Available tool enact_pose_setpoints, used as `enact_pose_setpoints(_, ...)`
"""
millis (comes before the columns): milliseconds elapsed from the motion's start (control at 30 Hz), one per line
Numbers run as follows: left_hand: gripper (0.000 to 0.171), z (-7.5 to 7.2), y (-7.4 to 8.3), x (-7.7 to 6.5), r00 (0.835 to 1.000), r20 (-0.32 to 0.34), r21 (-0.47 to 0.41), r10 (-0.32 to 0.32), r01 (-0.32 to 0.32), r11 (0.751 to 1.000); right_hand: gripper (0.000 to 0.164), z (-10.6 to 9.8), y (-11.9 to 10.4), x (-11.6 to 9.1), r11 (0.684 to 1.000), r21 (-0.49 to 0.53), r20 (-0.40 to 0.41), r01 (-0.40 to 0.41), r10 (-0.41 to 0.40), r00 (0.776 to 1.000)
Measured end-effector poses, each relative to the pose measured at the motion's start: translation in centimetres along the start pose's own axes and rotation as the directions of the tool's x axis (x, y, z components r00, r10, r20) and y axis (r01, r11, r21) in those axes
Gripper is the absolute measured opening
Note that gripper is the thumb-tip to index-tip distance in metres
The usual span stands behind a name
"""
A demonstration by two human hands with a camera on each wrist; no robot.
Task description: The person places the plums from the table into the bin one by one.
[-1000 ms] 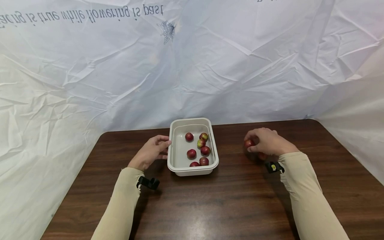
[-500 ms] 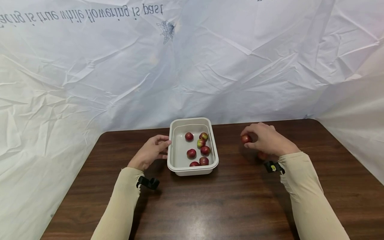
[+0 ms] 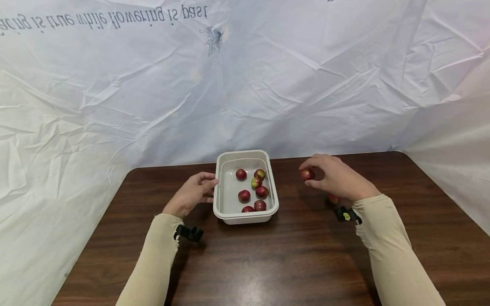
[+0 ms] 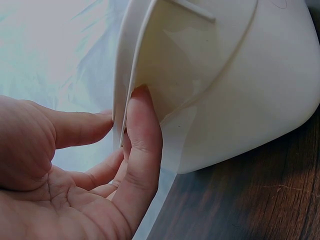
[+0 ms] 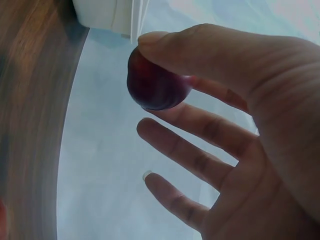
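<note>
My left hand (image 3: pixel 192 194) pinches the left rim of a white plastic tub (image 3: pixel 246 219), its thumb on the rim and fingers under the lip in the left wrist view. Several red plums, some with yellow-green patches, lie inside, among them a plum (image 3: pixel 244 196) near the middle. To the right of the tub, my right hand (image 3: pixel 334 176) holds a dark red plum (image 5: pixel 157 85) between thumb and fingertips, raised off the table. In the right wrist view its other fingers are spread. Another plum (image 3: pixel 334 199) sits on the table below the right wrist, partly hidden.
The tub stands on a dark wood-grain table (image 3: pixel 260 263) near its far edge. White wrinkled cloth (image 3: pixel 268 85) with printed writing hangs behind the table and along both sides. Black straps (image 3: pixel 189 233) are on the wrists.
My right hand has lifted the plum and carried it left toward the tub, showing more of the plum on the table. The left hand and tub have stayed put.
</note>
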State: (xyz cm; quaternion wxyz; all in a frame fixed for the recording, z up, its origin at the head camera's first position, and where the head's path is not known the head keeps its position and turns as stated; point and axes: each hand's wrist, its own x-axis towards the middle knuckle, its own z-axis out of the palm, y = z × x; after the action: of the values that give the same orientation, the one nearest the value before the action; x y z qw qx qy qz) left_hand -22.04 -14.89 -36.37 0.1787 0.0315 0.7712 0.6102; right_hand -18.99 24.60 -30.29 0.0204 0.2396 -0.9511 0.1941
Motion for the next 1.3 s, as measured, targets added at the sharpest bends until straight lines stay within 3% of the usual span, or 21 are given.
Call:
enact_pose_setpoints(367, 0.041, 0.0, 0.0, -0.1, 1.0, 0.003, -0.006, 0.005, -0.005, 1.0, 0.035, 0.3, -1.5, 0.4, 0.998, -0.015, -0.049, 0.06, -0.061, 0.997)
enact_pose_setpoints(667, 0.041, 0.0, 0.0, -0.1, 1.0, 0.006, -0.003, 0.014, -0.014, 1.0, 0.032, 1.1, -2.2, 0.9, 0.988, -0.03, -0.111, 0.15, -0.153, 0.982)
enact_pose_setpoints(900, 0.041, 0.0, 0.0, -0.2, 1.0, 0.008, -0.003, 0.016, -0.016, 1.0, 0.033, 1.8, -3.1, 1.1, 0.987, -0.029, -0.132, 0.16, -0.163, 0.978)
enact_pose_setpoints(1167, 0.042, -0.1, -0.1, -0.1, 1.0, 0.013, -0.002, 0.014, -0.014, 1.0, 0.034, 2.7, -4.0, 1.6, 0.972, -0.045, -0.187, 0.232, -0.236, 0.954)
enact_pose_setpoints(1300, 0.042, 0.0, 0.0, -0.1, 1.0, 0.014, -0.006, 0.012, -0.012, 1.0, 0.035, 3.2, -4.4, 1.7, 0.97, -0.046, -0.185, 0.239, -0.243, 0.952)
